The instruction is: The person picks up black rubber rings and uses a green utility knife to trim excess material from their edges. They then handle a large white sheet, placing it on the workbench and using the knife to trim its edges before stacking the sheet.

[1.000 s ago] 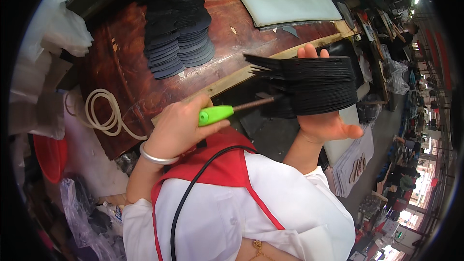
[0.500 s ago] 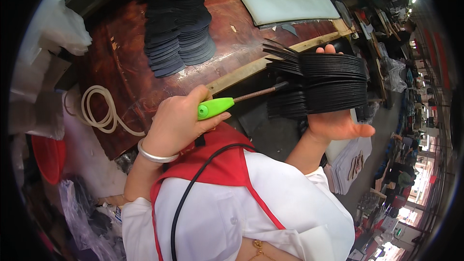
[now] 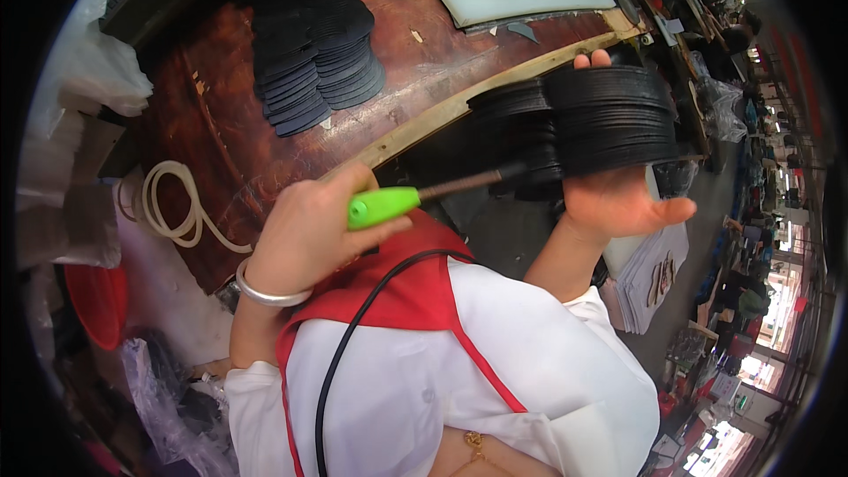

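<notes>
The left hand has its fingers closed around a bright green-handled tool with a thin brown shaft; the tip is blurred, so I can't tell if it touches anything. The right hand grips a thick stack of flat black pieces, 2 fingertips showing above, just off the red-brown worktop. The stack's left ends, splayed 0.5 s ago, now lie closer together.
</notes>
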The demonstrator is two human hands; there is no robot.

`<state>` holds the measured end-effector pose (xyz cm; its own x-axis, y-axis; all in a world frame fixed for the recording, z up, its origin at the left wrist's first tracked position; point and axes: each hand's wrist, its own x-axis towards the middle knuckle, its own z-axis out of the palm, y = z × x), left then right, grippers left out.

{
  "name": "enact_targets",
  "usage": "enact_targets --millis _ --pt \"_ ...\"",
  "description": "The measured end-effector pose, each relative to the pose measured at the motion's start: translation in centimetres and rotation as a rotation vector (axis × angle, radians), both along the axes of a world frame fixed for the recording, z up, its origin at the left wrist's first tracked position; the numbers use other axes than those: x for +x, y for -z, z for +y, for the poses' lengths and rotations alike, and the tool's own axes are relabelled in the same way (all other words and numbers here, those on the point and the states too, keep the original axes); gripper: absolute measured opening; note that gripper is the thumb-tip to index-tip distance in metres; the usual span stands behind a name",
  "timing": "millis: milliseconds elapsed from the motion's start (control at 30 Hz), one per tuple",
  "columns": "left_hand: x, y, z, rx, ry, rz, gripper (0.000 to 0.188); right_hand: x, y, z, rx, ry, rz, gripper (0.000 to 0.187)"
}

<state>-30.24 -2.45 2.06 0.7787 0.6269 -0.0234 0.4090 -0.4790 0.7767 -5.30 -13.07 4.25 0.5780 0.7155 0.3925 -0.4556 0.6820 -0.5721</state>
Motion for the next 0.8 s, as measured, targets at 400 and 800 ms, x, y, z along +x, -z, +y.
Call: enact_targets --millis 400,800 --pt "-0.1 0.3 -0.3 0.054 -0.034 0.032 0.041 0.0 -0.5 0.4 -0.086 0.057 -0.016 0.119" --pt "0.7 -0.7 1.2 0.136 -0.197 0.058 0.042 0.3 -0.6 -0.2 -0.122 0.022 -0.017 0.125"
